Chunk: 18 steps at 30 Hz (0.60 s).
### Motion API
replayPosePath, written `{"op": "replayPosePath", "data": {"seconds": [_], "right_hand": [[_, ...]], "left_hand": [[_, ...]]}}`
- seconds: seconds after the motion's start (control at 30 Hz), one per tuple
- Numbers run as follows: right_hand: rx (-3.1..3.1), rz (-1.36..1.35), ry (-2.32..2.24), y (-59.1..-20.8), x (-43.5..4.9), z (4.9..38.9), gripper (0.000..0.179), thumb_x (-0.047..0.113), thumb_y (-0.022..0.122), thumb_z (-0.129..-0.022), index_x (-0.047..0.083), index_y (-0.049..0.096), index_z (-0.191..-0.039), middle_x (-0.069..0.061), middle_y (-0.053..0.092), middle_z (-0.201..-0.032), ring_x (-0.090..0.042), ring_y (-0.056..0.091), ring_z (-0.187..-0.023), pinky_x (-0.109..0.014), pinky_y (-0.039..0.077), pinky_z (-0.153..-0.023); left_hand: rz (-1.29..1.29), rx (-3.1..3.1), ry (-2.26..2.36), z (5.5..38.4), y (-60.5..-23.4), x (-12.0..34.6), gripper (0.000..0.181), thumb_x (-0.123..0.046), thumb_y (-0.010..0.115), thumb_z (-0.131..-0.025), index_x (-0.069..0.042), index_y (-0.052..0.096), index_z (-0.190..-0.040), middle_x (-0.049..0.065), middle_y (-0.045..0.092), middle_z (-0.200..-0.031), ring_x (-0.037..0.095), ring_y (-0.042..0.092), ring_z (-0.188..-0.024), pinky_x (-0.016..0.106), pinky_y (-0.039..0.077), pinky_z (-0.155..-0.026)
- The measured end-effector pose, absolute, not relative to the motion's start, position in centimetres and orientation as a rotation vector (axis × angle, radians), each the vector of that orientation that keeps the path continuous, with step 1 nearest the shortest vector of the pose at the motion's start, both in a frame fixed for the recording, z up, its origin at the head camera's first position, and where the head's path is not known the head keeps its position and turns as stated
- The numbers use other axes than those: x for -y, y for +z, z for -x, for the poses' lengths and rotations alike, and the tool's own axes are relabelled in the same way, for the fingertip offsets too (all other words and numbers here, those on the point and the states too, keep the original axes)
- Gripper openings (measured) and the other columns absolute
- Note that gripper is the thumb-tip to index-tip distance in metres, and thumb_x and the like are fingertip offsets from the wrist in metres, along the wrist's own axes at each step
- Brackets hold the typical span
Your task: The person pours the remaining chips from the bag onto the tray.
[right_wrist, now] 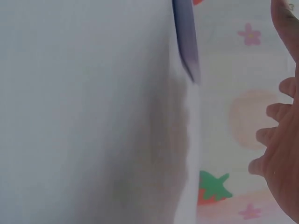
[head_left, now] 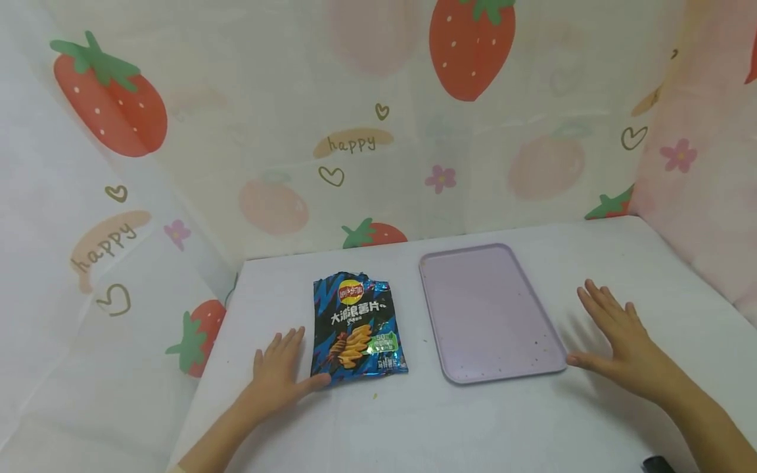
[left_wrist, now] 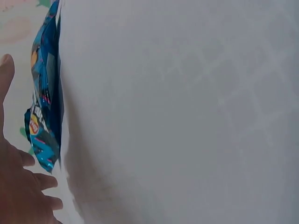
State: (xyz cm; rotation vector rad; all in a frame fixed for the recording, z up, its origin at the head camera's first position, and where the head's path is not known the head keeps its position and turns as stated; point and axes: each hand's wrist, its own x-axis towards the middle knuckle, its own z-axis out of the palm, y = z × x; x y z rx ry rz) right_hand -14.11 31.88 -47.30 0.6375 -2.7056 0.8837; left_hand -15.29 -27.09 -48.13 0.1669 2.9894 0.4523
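Note:
A blue and black potato chip bag [head_left: 357, 328] lies on the white table, its top edge torn and uneven. Just left of it my left hand [head_left: 278, 374] is held with fingers spread, the thumb at the bag's lower left corner; whether it touches I cannot tell. The left wrist view shows the bag [left_wrist: 44, 93] edge-on beside that hand [left_wrist: 23, 186]. A flat lilac tray [head_left: 491, 315] lies to the right of the bag, with small crumbs on it. My right hand [head_left: 633, 358], fingers spread and holding nothing, is beside the tray's lower right corner.
A white cloth covers the table [head_left: 390, 427], with a few crumbs near the bag. Strawberry-print curtains [head_left: 266, 131] stand behind and at both sides. A small black object [head_left: 658, 464] shows at the bottom right edge.

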Motion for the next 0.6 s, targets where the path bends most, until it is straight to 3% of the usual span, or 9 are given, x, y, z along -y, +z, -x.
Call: {"op": "replayPosePath", "data": {"seconds": [0.17, 0.4, 0.6], "right_hand": [[2.702, -0.639, 0.946, -47.6, -31.64, 14.11, 0.112, 0.022, 0.087, -0.082, 0.016, 0.013, -0.165, -0.005, 0.004, -0.173, -0.018, -0.006, -0.159, -0.05, -0.015, -0.124], [2.691, -0.647, 0.976, -47.65, -31.41, 14.21, 0.114, 0.02, 0.088, -0.081, 0.019, 0.011, -0.166, -0.003, 0.005, -0.173, 0.0, -0.009, -0.154, -0.019, -0.015, -0.121], [2.694, -0.647, 1.033, -48.2, -31.31, 14.41, 0.114, 0.019, 0.087, -0.081, 0.021, 0.01, -0.166, -0.003, 0.004, -0.173, 0.002, -0.009, -0.154, -0.019, -0.015, -0.121]], "left_hand": [[-0.151, -2.97, 0.536, 15.21, -47.99, 26.51, 0.115, -0.074, 0.07, -0.08, -0.004, 0.026, -0.161, 0.024, 0.03, -0.164, 0.051, 0.018, -0.152, 0.076, 0.009, -0.116], [-0.087, -2.927, 0.62, 15.38, -48.34, 26.13, 0.118, -0.073, 0.073, -0.079, -0.004, 0.024, -0.161, 0.026, 0.032, -0.162, 0.051, 0.019, -0.152, 0.07, 0.01, -0.12], [-0.055, -2.911, 0.722, 15.6, -48.75, 26.08, 0.119, -0.071, 0.075, -0.078, -0.002, 0.024, -0.161, 0.026, 0.036, -0.16, 0.05, 0.027, -0.149, 0.066, 0.021, -0.12]]}}
